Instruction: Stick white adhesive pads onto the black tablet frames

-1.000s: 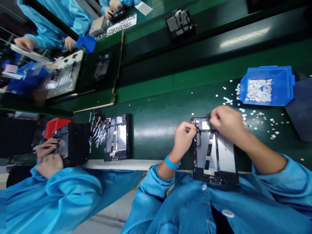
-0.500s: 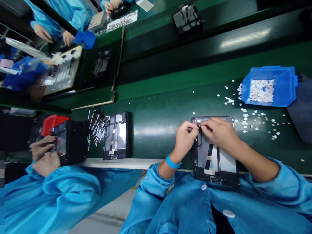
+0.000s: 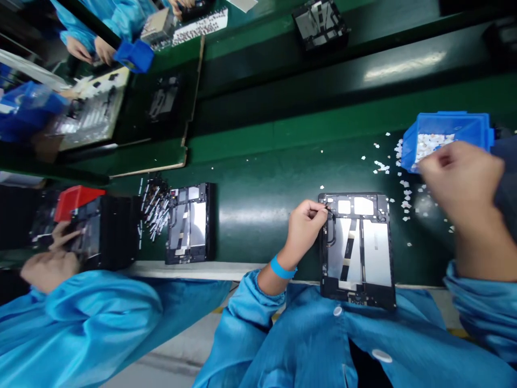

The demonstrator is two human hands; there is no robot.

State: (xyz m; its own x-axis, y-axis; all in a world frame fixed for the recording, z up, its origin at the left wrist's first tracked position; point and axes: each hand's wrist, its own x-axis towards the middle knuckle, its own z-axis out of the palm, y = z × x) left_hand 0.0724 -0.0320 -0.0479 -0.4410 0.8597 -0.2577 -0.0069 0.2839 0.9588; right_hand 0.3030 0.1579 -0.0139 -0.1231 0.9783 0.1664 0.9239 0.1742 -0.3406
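Observation:
An opened tablet (image 3: 374, 253) lies at the table's front edge, its inner boards, flex cables and pale panels facing up. At its upper left corner my left hand (image 3: 307, 223) has thumb and forefinger pinched on the end of a thin black cable (image 3: 333, 229). My right hand (image 3: 460, 178) is off to the right, in front of the blue bin (image 3: 476, 132), and is smeared by motion. Its fingers look curled, but whether anything is between them I cannot make out. Small white pieces (image 3: 430, 143) fill part of the bin.
More white pieces (image 3: 405, 196) lie scattered left of the bin. To my left are another opened tablet (image 3: 189, 226), a pile of thin strips (image 3: 155, 210) and a co-worker's hands (image 3: 52, 264) by a red bin (image 3: 76, 200). A further tablet (image 3: 321, 24) sits at the back.
My right hand has left the tablet's top edge and swung right to the blue bin, uncovering the tablet's upper part. My left hand keeps its pinch at the corner.

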